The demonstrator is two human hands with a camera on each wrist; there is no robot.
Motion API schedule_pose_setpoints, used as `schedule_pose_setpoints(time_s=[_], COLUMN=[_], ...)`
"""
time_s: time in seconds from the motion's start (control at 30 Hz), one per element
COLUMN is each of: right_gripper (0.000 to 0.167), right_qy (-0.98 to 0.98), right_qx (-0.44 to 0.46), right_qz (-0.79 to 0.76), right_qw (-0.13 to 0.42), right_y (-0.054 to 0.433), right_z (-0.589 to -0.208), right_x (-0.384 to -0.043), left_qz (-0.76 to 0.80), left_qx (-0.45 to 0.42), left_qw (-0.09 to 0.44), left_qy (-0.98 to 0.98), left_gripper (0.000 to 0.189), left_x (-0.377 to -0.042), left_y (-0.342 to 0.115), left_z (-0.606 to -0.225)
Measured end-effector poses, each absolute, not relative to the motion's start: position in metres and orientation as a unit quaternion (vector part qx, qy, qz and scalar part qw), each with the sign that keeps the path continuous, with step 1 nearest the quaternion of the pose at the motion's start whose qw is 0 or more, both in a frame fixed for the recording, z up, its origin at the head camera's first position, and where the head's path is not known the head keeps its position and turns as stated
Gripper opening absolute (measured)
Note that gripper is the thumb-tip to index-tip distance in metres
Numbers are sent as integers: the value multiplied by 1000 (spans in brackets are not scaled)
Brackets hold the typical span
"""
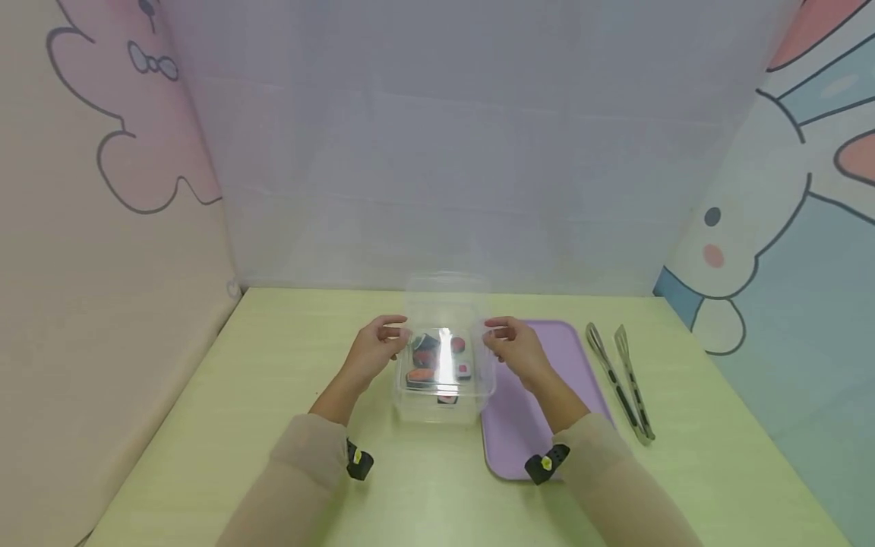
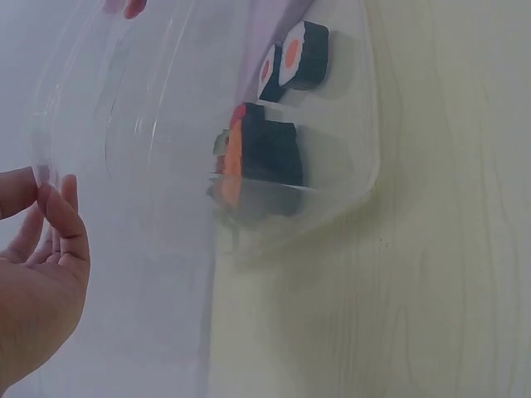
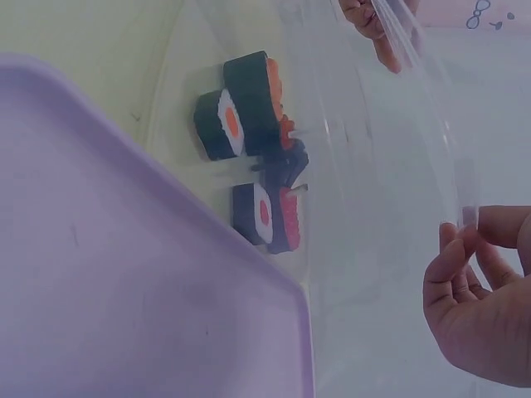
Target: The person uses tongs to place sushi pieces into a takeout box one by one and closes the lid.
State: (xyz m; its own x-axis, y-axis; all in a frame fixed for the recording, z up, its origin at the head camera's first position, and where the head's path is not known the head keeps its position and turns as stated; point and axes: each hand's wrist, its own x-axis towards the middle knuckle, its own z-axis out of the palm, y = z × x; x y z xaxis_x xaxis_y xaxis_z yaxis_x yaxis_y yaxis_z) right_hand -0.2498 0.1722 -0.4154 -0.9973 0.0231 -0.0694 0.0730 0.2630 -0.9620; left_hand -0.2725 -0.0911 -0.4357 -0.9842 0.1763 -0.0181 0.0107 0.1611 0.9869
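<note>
A clear plastic box (image 1: 424, 414) stands on the table with several sushi pieces (image 2: 278, 149) in it. Some are maki rolls (image 3: 217, 128) wrapped in dark seaweed; others have orange or red toppings. Over the box a clear lid (image 3: 390, 141) is held up at a tilt. My left hand (image 1: 369, 353) pinches its left edge between thumb and fingers. At the opposite edge my right hand (image 1: 525, 353) pinches the lid in the same way. Glare on the plastic hides part of the sushi in the head view; whether lid and box touch at the back, I cannot tell.
A purple tray (image 1: 509, 448) lies just right of the box, under the right forearm. Farther right lie metal tongs (image 1: 625, 387) with dark grips. A pale curtain (image 1: 437, 152) hangs behind the table, with printed cloth walls at both sides.
</note>
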Motion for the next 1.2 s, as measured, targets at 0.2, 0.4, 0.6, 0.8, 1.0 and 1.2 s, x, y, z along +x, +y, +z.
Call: schedule_pose_setpoints(time_s=[0.2,0.4,0.6,0.8,1.0,1.2], right_gripper=[39,36,32,15,35,47], right_qy=[766,747,710,685,619,625], right_qx=[39,18,-14,-35,-17,16], right_qz=[-642,-664,-704,-727,-785,-780], right_qw=[7,12,17,24,25,12], right_y=[176,184,192,197,190,167], right_z=[-410,-404,-400,-398,-395,-405], right_x=[-254,-257,-256,-251,-243,-237], left_qz=[655,677,686,715,711,645], left_qx=[53,63,83,116,127,72], left_qw=[47,48,37,38,8,-21], left_qy=[752,732,722,689,691,761], left_gripper=[49,35,32,29,35,48], left_x=[-276,-278,-276,-270,-260,-254], left_y=[-87,-88,-91,-95,-89,-74], left_z=[-426,-416,-409,-407,-411,-423])
